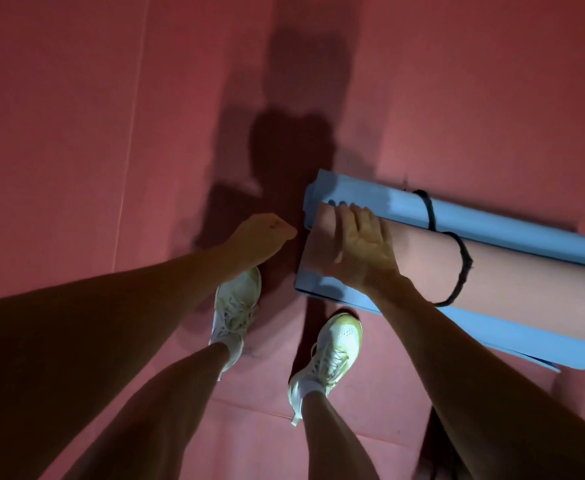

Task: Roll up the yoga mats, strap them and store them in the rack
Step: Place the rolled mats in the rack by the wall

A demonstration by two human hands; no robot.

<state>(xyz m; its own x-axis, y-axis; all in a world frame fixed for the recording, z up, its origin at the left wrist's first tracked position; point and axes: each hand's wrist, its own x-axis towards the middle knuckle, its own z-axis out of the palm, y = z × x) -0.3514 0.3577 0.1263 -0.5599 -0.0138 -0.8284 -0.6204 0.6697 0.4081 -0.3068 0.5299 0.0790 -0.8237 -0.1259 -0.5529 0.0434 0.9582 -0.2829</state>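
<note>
Red floor [76,133] backs rolled blue and pink mats [513,271], bound with black cord [459,271].

surface: red padded floor [76,133] | standing on it: left sneaker [237,306], right sneaker [334,344]

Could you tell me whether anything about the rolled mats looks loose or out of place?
The lower blue mat looks loosely rolled: at its right end a thin layer sticks out past the roll. The pink mat, gripped by the right hand, and its black strap look tidy.
</note>
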